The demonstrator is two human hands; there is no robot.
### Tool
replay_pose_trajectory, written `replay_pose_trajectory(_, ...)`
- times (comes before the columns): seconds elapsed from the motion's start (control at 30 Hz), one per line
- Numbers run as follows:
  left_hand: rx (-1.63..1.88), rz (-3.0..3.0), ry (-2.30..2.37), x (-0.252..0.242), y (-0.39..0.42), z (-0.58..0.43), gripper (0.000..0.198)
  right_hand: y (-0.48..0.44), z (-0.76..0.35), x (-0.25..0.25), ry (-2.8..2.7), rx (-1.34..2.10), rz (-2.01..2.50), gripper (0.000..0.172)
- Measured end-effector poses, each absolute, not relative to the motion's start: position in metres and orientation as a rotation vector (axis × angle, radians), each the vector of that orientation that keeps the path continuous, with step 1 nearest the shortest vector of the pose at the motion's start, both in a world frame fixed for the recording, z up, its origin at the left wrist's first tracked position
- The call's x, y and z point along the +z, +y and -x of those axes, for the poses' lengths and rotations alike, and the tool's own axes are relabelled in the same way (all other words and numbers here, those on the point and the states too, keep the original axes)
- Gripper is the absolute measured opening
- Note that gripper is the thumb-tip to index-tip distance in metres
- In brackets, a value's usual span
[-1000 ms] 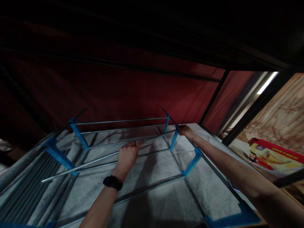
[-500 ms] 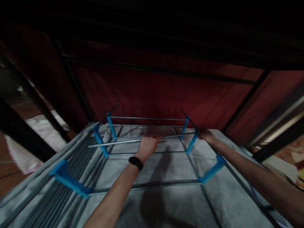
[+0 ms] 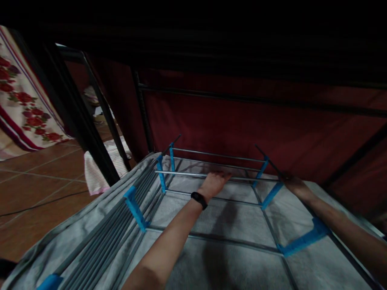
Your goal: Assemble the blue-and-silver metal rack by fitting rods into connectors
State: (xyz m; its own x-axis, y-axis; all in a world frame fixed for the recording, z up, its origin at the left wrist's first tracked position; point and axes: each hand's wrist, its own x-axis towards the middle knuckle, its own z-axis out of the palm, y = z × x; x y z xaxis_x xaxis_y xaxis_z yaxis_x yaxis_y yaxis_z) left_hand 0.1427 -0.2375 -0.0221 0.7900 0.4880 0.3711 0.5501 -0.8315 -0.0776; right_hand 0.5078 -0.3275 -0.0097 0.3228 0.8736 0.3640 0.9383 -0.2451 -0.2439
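My left hand [image 3: 215,183], with a black band on its wrist, is wrapped over the middle of a grey metal tube [image 3: 181,174]. The tube lies crosswise over a frame of grey tubes and blue plastic brackets [image 3: 161,173]. Its left end passes just beyond a left-hand bracket, and its right end meets a right-hand bracket [image 3: 271,195]. At that joint my right hand [image 3: 292,183] closes around the bracket's top and the tube end. Its fingers are dim and partly hidden.
Several loose grey tubes [image 3: 99,231] lie along the left side on a grey blanket [image 3: 78,221]. Black metal posts [image 3: 75,112] and a dark red cloth wall [image 3: 205,125] surround the bed. A striped cloth [image 3: 96,173] and a flowered curtain [image 3: 33,108] are at left over a tiled floor.
The view has turned left, so the frame appears further right. The tube's left end has come nearer the left bracket and sits more level with it. Both hands keep their places.
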Motion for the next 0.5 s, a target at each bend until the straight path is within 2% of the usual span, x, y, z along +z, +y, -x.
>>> replay_pose_trajectory(0.17,-0.515,2.762,-0.826,-0.023,-0.237,-0.147,0.041,-0.312,-0.428,0.011,-1.894,-0.314,1.908,0.049)
replay_pose_trajectory(0.33,-0.536,2.785,-0.871,-0.023,-0.23,-0.152,0.031,-0.288,-0.334,0.01,-2.314,-0.115,1.664,0.047)
replay_pose_trajectory(0.5,-0.505,2.844,-0.968,-0.021,-0.225,-0.152,0.029,-0.261,-0.303,-0.002,-2.299,0.109,1.709,0.041)
